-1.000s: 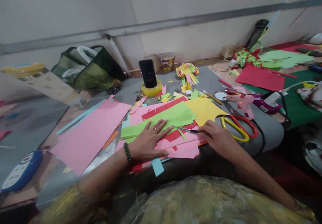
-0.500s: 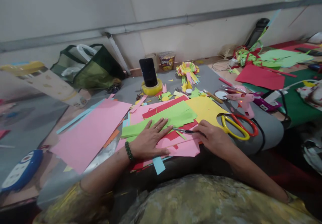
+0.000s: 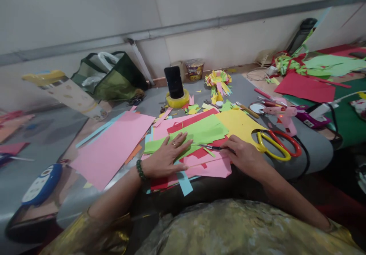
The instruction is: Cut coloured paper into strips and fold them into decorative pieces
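Note:
My left hand [image 3: 166, 156] lies flat with its fingers spread, pressing the lower left part of a green paper sheet [image 3: 200, 131]. A ring and a green bead bracelet show on it. My right hand [image 3: 243, 154] is closed around a thin dark-handled tool [image 3: 213, 147], whose tip points left toward the green sheet's lower edge. Under both hands are pink paper [image 3: 210, 167], red pieces and a light blue strip [image 3: 185, 184]. A yellow sheet [image 3: 241, 123] lies just beyond my right hand.
Right of my right hand are large scissors [image 3: 276, 146] and a pink glue gun [image 3: 283, 118]. A phone [image 3: 174, 82] stands on a yellow tape roll [image 3: 178, 100] behind the papers. At left are a pink sheet [image 3: 114, 148], a bottle [image 3: 70, 94] and a green bag [image 3: 117, 77].
The view has turned slightly left, so most things appear farther right. My left hand has slid a little left over the papers; my right hand keeps hold of the tool.

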A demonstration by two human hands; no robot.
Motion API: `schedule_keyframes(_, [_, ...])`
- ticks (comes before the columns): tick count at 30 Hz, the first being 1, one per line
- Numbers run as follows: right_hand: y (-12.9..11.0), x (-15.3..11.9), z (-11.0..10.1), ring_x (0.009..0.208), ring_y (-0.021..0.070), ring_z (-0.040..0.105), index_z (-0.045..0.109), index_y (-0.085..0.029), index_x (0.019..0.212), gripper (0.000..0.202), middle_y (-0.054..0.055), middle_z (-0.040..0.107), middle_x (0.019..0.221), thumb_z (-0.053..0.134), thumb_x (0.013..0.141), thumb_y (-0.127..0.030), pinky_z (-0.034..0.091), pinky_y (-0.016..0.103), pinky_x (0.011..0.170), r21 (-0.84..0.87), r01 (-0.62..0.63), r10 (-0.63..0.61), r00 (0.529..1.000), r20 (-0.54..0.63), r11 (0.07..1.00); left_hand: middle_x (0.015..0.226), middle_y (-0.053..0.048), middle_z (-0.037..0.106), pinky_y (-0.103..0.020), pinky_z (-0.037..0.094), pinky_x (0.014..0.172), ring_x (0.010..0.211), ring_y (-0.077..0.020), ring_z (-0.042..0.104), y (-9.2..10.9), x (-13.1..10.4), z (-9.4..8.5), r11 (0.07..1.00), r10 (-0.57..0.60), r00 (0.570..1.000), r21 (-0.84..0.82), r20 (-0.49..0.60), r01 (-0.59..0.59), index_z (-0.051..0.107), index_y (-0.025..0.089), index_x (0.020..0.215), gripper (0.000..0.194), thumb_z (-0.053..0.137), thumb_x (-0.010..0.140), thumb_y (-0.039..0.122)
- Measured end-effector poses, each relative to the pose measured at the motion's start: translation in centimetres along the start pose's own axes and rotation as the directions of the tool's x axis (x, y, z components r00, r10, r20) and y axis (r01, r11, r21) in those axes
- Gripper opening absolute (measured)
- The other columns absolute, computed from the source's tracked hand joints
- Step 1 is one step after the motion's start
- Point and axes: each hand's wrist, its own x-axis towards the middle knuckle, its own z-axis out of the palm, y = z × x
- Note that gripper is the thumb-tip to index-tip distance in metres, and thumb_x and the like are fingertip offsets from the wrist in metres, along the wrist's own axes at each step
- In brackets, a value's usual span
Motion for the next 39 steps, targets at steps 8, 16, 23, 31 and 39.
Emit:
schedule_keyframes(8, [0.0,-0.2,0.4,0.082,0.0173,0.065,0.072,-0.026,0.093,0.021,0.003,0.064,0.094,0.052,0.088,-0.022,0.049,0.027,0.069,0.005,0.030,-0.030,1.000,0.004,1.000,0.160,-0.012,0.007,-0.061,0.005,0.114,0.147,-0.0343,0.008,0.5,0.0,1.0,0.993,-0.029,0.999,0.111,0.014,0.027,0.018,0.024,0.153,0.095,0.025,0.079,0.083])
schedule_keyframes(16, [-0.2,0.3,1.0,0.082,0.0155,0.063,0.071,-0.027,0.094,0.020,0.002,0.062,0.092,0.052,0.090,-0.024,0.049,0.026,0.071,0.059,0.089,-0.089,0.996,0.001,0.994,0.160,-0.012,0.006,-0.061,0.004,0.114,0.148,-0.0336,0.006,0.5,0.1,0.9,0.995,-0.033,0.999,0.097,0.007,0.032,0.019,0.024,0.153,0.096,0.025,0.078,0.084])
schedule_keyframes(23, [-0.5,0.7,1.0,0.080,0.0162,0.064,0.070,-0.024,0.092,0.019,0.003,0.062,0.090,0.051,0.089,-0.024,0.049,0.027,0.069,0.058,0.097,-0.098,0.995,0.024,0.994,0.160,-0.014,0.005,-0.062,0.003,0.114,0.148,-0.0334,0.005,0.7,0.0,0.7,0.996,-0.032,0.999,0.090,0.027,0.029,0.018,0.023,0.153,0.094,0.026,0.080,0.082])
schedule_keyframes(31, [1.0,0.8,-0.2,0.072,0.0151,0.062,0.070,-0.026,0.088,0.019,0.002,0.061,0.082,0.051,0.088,-0.026,0.046,0.026,0.063,0.006,0.092,-0.092,0.996,-0.020,0.996,0.161,-0.014,0.004,-0.058,0.011,0.114,0.148,-0.0305,0.004,1.8,1.3,0.3,0.997,-0.063,0.998,0.043,0.017,0.063,0.010,0.021,0.154,0.086,0.018,0.087,0.074])
schedule_keyframes(39, [0.8,1.2,0.1,0.075,0.0165,0.062,0.070,-0.026,0.089,0.020,0.003,0.062,0.087,0.050,0.089,-0.025,0.047,0.027,0.064,-0.004,0.079,-0.079,0.997,-0.004,0.997,0.160,-0.014,0.007,-0.060,0.009,0.114,0.147,-0.0342,0.007,0.5,-0.9,0.9,0.990,-0.096,0.995,0.103,-0.007,0.096,0.020,0.024,0.153,0.089,0.021,0.083,0.079])
